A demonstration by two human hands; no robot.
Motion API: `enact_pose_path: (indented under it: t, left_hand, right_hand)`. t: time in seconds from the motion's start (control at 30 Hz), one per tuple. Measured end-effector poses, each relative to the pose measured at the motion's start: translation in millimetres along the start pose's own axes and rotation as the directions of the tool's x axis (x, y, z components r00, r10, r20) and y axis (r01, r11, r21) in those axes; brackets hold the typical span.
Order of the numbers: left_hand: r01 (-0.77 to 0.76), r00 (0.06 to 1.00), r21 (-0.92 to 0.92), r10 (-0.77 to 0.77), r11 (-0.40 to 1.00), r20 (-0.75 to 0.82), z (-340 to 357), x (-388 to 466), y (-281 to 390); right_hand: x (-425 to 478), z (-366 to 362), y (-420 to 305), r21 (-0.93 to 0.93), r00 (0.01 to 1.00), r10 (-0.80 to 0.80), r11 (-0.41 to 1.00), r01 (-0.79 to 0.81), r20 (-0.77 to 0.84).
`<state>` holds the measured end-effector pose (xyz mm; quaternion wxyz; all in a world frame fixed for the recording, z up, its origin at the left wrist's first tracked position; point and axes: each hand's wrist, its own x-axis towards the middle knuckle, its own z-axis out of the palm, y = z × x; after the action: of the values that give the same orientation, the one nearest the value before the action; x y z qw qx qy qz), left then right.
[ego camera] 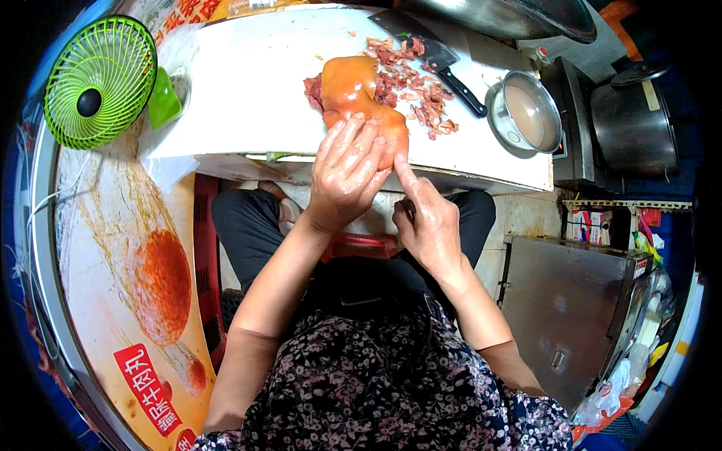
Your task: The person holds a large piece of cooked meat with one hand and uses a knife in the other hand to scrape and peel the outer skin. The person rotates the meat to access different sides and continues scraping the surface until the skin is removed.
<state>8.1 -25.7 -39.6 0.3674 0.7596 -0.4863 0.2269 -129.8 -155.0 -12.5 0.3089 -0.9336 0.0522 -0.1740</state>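
Note:
A glossy orange-brown piece of skin-on meat (351, 82) lies skin side up on the white work board, its near end by the board's front edge. My left hand (347, 169) rests flat on its near part, fingers extended, and covers some of it. The index fingertip of my right hand (428, 217) touches the near right edge of the skin; the other fingers are curled and seem to hold nothing. Beside and partly under the piece lie chopped reddish meat scraps (434, 107). Right of these lies a cleaver (428, 48) with a black handle, its blade pointing away.
A metal pot of cloudy liquid (524, 115) stands at the board's (248, 96) right end. A green fan (93, 84) is at the left. Farther right are a large dark pot (632, 132) and a metal cabinet (558, 315). A large metal pan (507, 17) sits behind.

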Motion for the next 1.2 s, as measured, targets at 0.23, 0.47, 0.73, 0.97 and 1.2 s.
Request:
enact_pose_path:
  t: [0.23,0.47,0.73,0.97,1.2]
  left_hand:
    - [-0.006,1.0,0.005,0.006,1.0,0.005,-1,2,2]
    - [-0.016,1.0,0.019,0.016,1.0,0.012,-2,0,2]
    - [-0.015,1.0,-0.007,0.015,1.0,0.004,-2,1,3]
    - [-0.026,1.0,-0.013,0.026,1.0,-0.001,0,-1,0]
    - [-0.021,1.0,-0.009,0.021,1.0,-0.003,-1,0,1]
  right_hand:
    - [-1,0,-1,-0.007,1.0,-0.011,1.0,0.011,-0.006]
    - [4,-4,-1,0.3,0.968,0.233,0.933,-0.196,-0.09]
    - [8,-22,0,0.759,0.847,0.402,0.411,-0.505,0.346]
    - [1,-17,-13,0.702,0.692,0.148,-0.014,-0.712,0.706]
    - [9,-11,-15,0.596,0.584,0.122,-0.125,-0.794,0.803]
